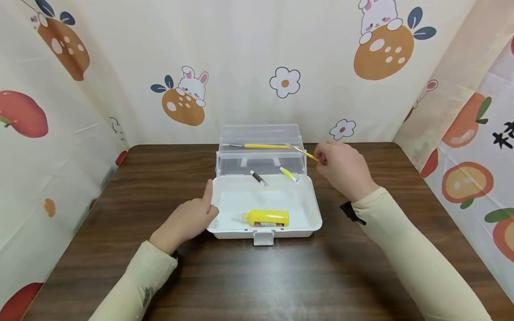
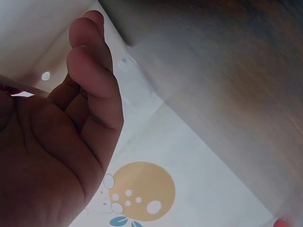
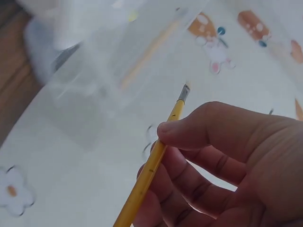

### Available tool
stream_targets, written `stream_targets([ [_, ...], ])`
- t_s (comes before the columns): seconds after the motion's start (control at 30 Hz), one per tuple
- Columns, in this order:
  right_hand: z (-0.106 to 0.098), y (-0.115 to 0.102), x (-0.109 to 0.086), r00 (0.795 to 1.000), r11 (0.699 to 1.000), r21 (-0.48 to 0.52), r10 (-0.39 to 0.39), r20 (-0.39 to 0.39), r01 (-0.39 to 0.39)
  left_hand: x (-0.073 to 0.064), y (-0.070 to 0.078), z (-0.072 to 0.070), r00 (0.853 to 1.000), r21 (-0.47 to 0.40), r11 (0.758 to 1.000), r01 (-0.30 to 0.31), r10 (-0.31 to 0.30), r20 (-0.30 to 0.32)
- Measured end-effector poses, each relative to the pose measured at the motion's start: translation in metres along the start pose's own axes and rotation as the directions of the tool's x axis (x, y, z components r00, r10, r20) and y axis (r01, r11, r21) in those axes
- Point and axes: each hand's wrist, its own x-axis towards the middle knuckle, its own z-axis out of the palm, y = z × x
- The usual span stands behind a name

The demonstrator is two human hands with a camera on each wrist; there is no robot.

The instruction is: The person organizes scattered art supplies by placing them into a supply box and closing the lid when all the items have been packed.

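Note:
A white plastic storage box (image 1: 233, 196) with a hinged translucent lid and trays stands open in the head view. At its left rim my left hand (image 1: 186, 223) holds the side, thumb over the edge and a finger stretched along the wall. Between thumb and fingers, my right hand (image 1: 343, 169) pinches a thin yellow paintbrush (image 3: 149, 172) by its handle, its bristles toward the lid. Another yellow paintbrush (image 1: 267, 146) lies across the upper tray. A dark paint tube (image 1: 258, 178) and a yellow paint tube (image 1: 289, 174) lie near the hinge side. A yellow bottle (image 1: 268, 217) lies inside the box near the front.
The box stands on a dark wood-grain table (image 1: 257, 281). Behind it hangs a pale curtain (image 1: 241, 53) printed with rabbits, fruit and flowers, and similar cloth closes off both sides. A white latch (image 1: 263, 238) hangs at the box's front.

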Motion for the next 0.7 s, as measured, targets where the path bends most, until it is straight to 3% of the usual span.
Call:
stream_targets([
  [0.3, 0.008, -0.039, 0.037, 0.994, 0.997, -0.009, -0.081, 0.072, 0.082, -0.001, 0.002, -0.001, 1.000, 0.010, 1.000, 0.014, -0.014, -0.008],
  [0.6, 0.024, -0.059, 0.074, 0.979, 0.994, -0.037, -0.098, 0.178, 0.107, -0.001, 0.004, -0.002, 1.000, 0.014, 1.000, 0.023, -0.023, 0.000],
  [0.7, 0.029, -0.066, 0.083, 0.977, 0.992, -0.031, -0.115, 0.181, 0.123, 0.000, 0.004, 0.000, 1.000, 0.013, 1.000, 0.024, -0.024, -0.001],
])
